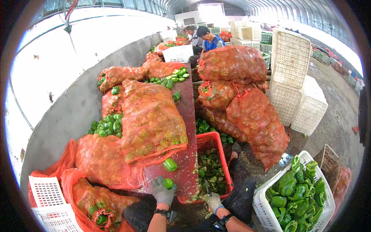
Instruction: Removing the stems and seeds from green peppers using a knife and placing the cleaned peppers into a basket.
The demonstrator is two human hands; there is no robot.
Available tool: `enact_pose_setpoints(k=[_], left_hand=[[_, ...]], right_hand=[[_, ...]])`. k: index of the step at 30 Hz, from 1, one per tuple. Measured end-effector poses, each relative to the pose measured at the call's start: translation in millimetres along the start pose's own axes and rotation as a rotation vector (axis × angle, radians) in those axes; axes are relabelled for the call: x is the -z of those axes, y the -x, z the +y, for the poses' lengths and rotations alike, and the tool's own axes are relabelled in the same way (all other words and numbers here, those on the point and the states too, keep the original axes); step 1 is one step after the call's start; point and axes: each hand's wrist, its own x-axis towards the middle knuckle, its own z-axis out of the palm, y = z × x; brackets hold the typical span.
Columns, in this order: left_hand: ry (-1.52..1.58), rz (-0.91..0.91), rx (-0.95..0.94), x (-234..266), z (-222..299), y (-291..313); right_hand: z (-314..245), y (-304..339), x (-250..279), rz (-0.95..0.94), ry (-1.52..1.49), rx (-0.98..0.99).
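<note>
My left hand (162,191), in a grey glove, is closed around a green bell pepper (168,183) at the near edge of the dark red table (189,154). Another whole green pepper (170,164) lies on the table just beyond it. My right hand (213,202), in a pale glove, grips a small knife (208,188) with a dark, slightly curved blade pointing away from me. That knife is over the near side of a red crate (223,154), which holds green pepper scraps and cores. Each wrist wears a dark band.
Orange mesh sacks of peppers (152,120) crowd the table's left side; more sacks (255,120) are piled at the right. A white crate (266,205) of green peppers stands near right. White crates (48,193) stand near left. Two people (210,42) sit farther back.
</note>
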Motion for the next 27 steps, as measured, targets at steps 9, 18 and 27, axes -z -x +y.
enact_pose_setpoints(k=[9,18,27], left_hand=[[-0.28,-0.109,-0.145,-17.2,-16.5,-27.9],[1.202,0.107,0.227,-45.5,-28.4,-15.2],[1.14,0.098,0.254,-14.1,-12.2,38.9]], right_hand=[[9.3,-3.3,-4.4,-0.002,0.078,0.216],[-54.9,12.5,10.3,-0.034,0.126,0.076],[-245.2,17.4,11.8,0.03,-0.462,-0.445]])
